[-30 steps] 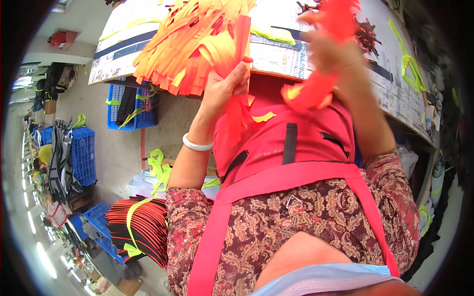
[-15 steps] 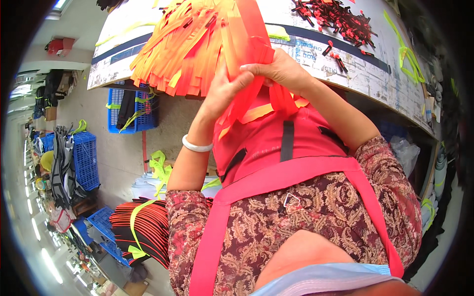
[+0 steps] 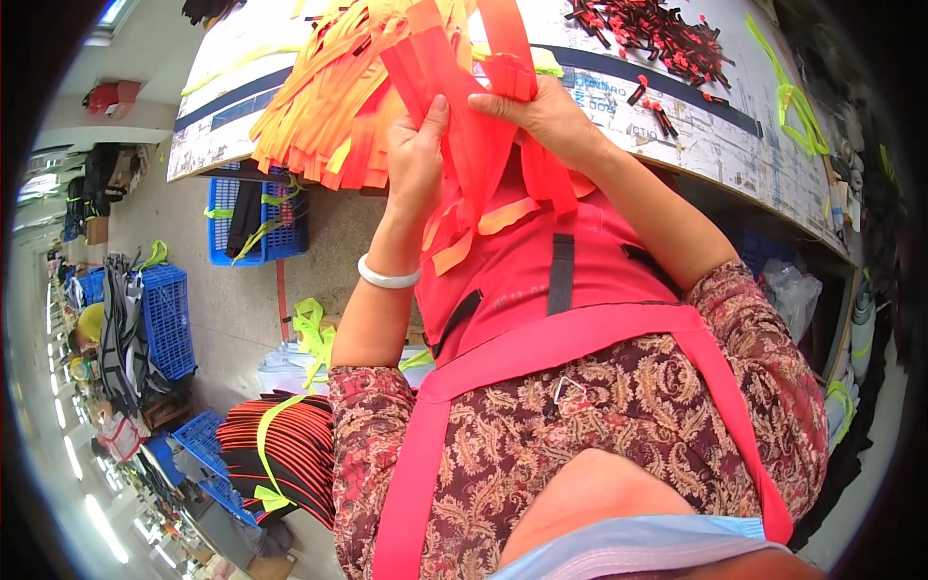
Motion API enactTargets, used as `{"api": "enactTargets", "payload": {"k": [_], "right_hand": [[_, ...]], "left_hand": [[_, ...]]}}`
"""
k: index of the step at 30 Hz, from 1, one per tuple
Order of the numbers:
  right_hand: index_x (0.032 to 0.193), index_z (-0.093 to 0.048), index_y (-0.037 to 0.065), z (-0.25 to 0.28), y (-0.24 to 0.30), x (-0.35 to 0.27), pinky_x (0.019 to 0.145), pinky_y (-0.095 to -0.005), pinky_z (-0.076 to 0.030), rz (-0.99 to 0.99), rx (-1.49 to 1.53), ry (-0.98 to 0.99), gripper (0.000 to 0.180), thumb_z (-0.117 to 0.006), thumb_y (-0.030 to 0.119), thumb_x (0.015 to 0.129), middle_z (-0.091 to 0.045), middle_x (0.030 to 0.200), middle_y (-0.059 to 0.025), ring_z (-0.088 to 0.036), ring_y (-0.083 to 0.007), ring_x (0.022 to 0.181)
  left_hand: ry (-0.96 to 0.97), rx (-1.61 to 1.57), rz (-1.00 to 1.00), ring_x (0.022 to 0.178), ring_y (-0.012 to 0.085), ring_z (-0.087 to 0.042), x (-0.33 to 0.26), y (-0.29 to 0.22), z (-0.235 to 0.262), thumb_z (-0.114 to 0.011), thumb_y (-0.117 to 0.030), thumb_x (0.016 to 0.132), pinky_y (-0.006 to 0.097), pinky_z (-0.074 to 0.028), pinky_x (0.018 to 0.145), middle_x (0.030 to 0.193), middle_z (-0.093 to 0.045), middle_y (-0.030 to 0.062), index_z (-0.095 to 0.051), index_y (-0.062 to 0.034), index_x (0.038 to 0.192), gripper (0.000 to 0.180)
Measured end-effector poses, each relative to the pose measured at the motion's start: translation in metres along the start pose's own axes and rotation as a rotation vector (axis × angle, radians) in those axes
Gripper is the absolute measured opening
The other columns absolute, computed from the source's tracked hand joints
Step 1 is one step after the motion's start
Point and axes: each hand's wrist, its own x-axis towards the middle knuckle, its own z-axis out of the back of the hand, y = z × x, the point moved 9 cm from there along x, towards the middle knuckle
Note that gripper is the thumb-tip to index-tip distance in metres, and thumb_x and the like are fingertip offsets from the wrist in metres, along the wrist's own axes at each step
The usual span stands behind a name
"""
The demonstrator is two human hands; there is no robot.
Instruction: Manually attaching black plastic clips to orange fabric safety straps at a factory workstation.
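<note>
1. This is a workshop, most probably for cloth goods.
2. On the big table [image 3: 701, 145], many orange strips [image 3: 309, 121] hang over the near edge, close to the left corner; small black-and-red pieces [image 3: 662, 39] lie toward the right edge.
3. Below the near edge, a blue crate [image 3: 221, 227] holds black cloth [image 3: 246, 215].
4. Farther left, long lamps [image 3: 106, 529] shine in a row.
</note>
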Motion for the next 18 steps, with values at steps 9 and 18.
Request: {"api": "enactTargets", "payload": {"k": [9, 18], "right_hand": [[0.094, -0.059, 0.002, 0.017, 0.002, 0.004, 0.064, -0.0251, -0.047, -0.055, 0.175, -0.121, 0.040, -0.061, 0.042, 0.089, -0.061, 0.084, -0.0025, -0.057, -0.0094, 0.073], [0.111, -0.060, 0.003, -0.015, -0.002, -0.004, 0.083, -0.0274, -0.047, -0.015, -0.029, 0.004, 0.033, -0.068, 0.024, 0.087, -0.064, 0.100, -0.0006, -0.058, -0.0110, 0.093]], "left_hand": [[0.045, 0.330, -0.012, 0.054, 0.0114, -0.059, -0.006, 0.001, -0.005, -0.048, -0.023, 0.099, 0.025, -0.048, 0.050, 0.070, -0.065, 0.0073, -0.063, 0.0022, 0.094, 0.030], [0.069, 0.059, -0.051, 0.081, 0.0100, -0.058, -0.013, 0.026, -0.015, -0.056, -0.032, 0.095, 0.024, -0.046, 0.071, 0.087, -0.065, 0.0050, -0.064, -0.0010, 0.094, 0.032]]}}
